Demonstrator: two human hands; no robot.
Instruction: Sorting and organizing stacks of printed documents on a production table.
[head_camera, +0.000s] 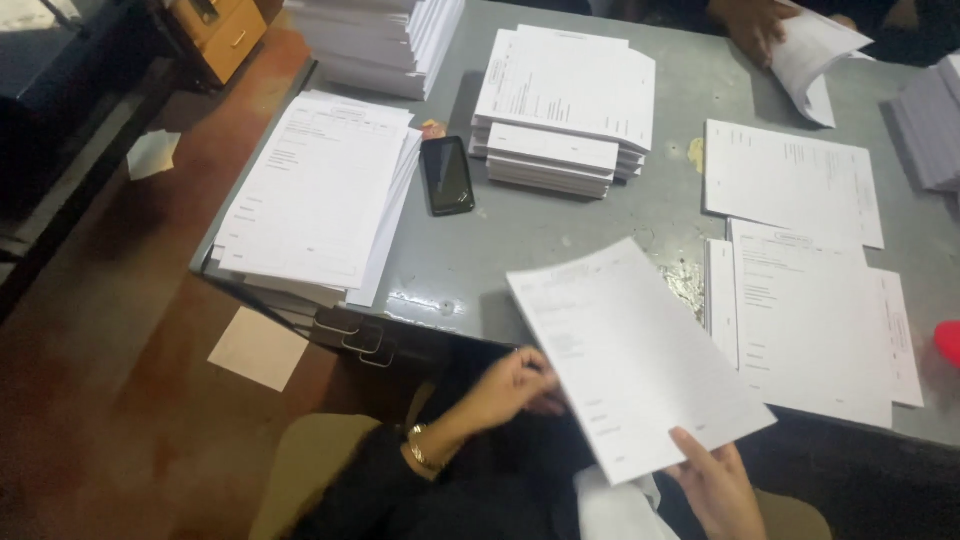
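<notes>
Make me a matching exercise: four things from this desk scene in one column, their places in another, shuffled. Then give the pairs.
Things:
1. black phone
2. printed sheet
3. red object
4. gold bracelet

Places:
A. on the left hand's wrist
B. at the right edge of the view
C. flat on the grey desk between two paper stacks
D. held up by both hands, the right hand at its lower edge

Pairs: 1-C, 2-D, 3-B, 4-A
</notes>
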